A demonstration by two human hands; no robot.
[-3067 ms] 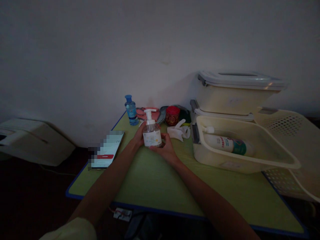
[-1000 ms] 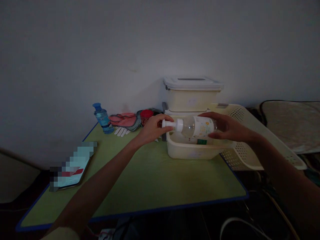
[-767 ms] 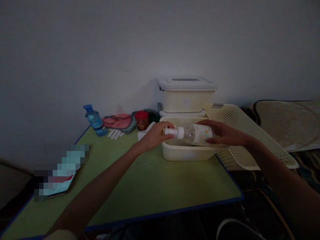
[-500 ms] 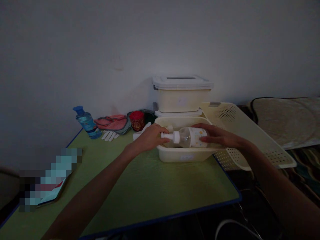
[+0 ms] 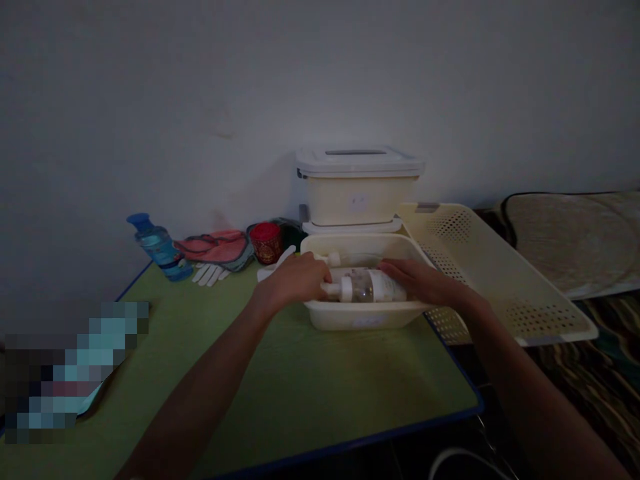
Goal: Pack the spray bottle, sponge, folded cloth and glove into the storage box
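Observation:
A clear pump bottle (image 5: pixel 363 287) with a white pump head and a pale label lies on its side inside a cream plastic bin (image 5: pixel 370 319). My left hand (image 5: pixel 301 277) has its fingers curled at the pump end. My right hand (image 5: pixel 417 280) grips the labelled end, its fingers over the bottle and its thumb hidden. Behind it in the bin, a second clear bottle with a white cap or pump (image 5: pixel 333 259) is partly covered.
Lidded storage boxes (image 5: pixel 363 193) are stacked behind the bin. A perforated cream basket (image 5: pixel 505 280) slants at the right. Along the back left stand a blue bottle (image 5: pixel 163 250), pink cloth (image 5: pixel 213 250), white glove (image 5: pixel 211 273) and red container (image 5: pixel 267 241). A blurred flat object (image 5: pixel 83 373) lies left.
Both hands have lowered the pump bottle deeper into the bin, so it sits closer to the front wall. The whole view has shifted slightly.

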